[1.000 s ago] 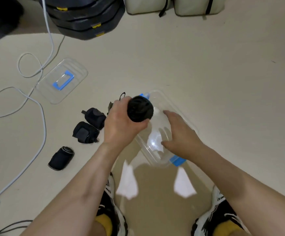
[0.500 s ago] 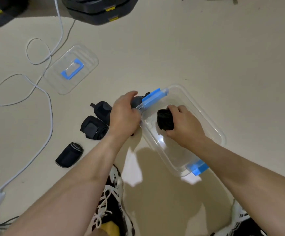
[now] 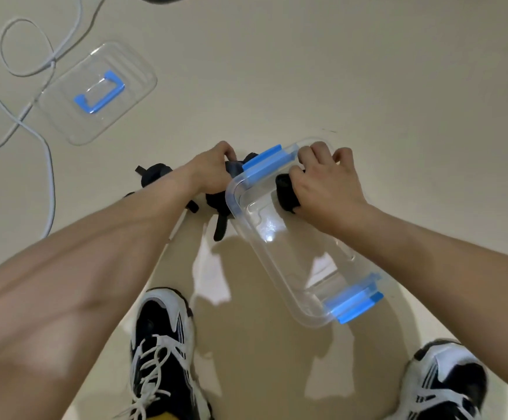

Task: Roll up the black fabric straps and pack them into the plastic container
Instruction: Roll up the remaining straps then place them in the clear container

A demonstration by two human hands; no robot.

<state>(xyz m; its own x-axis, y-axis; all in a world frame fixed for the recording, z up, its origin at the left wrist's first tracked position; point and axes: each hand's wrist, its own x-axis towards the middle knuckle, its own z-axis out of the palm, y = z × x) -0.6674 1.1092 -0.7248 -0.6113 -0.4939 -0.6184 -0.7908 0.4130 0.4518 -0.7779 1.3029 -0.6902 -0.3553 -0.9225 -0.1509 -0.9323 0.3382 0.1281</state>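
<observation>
no writing can be read anywhere. the clear plastic container (image 3: pixel 301 262), smooth, oblong, round-cornered with blue clips at both ends, lies on the beige floor (image 3: pixel 368 71), long axis running from near right to far left. the right hand (image 3: pixel 322 183) inside its far end is closed around a rolled black fabric strap (image 3: pixel 286 192). the left hand (image 3: pixel 213 171), just outside, pinches another dark roll (image 3: pixel 233 169). more rolls (image 3: pixel 154 177) lie beside it. a clear lid (image 3: pixel 98 92) sits well apart.
</observation>
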